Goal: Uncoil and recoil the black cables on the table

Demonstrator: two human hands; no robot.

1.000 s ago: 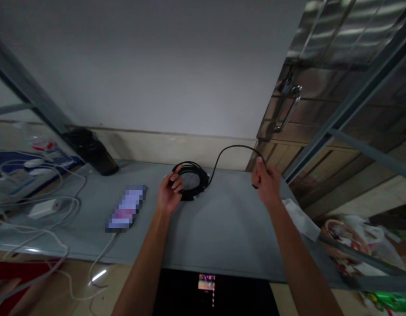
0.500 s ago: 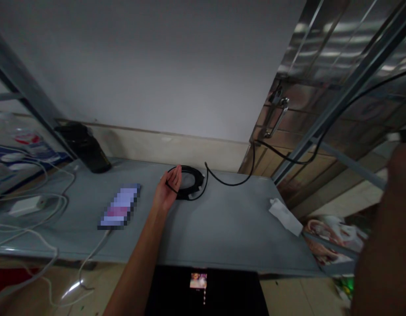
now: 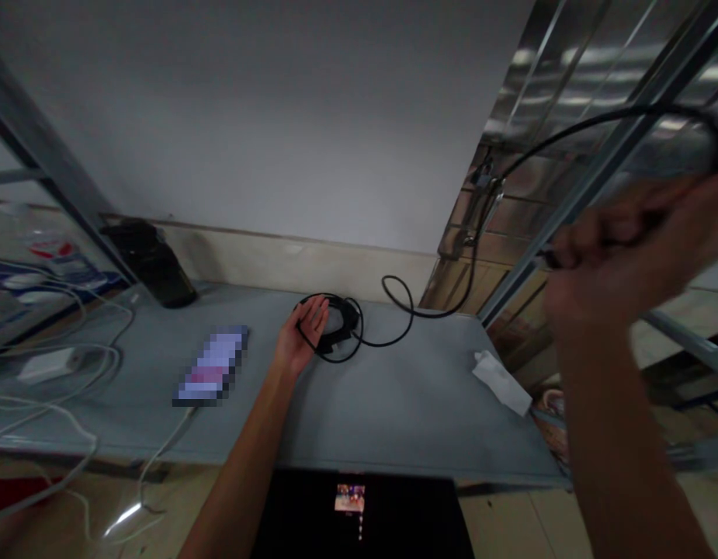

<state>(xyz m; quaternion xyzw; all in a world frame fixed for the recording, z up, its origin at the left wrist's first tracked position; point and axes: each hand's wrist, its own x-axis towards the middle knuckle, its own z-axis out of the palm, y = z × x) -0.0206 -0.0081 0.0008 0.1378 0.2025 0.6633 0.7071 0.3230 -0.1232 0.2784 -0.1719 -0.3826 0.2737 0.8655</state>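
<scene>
A coil of black cable [image 3: 341, 335] lies on the grey tabletop near the wall. At its left side is my left hand [image 3: 303, 330], palm turned toward the coil and fingers loosely curled, with cable strands passing at the fingers and thumb. My right hand [image 3: 632, 241] is raised at the right, blurred, with its fingers closed round the other part of the cable. A small dark end sticks out at its left side. Between my hands the cable arcs up past the door, then drops to the table in a loose loop.
A phone [image 3: 213, 366] on a white charging lead and a black bottle [image 3: 152, 264] stand left. White cables and an adapter [image 3: 50, 365] lie farther left. A crumpled white paper [image 3: 501, 382] is near the right edge. Metal frame posts [image 3: 574, 194] flank the table; a dark screen [image 3: 411, 520] is below.
My right hand has swung in from the far right edge and turned, with the cable in it. The cable now arcs higher and forms a loop on the table. My left hand stays at the coil.
</scene>
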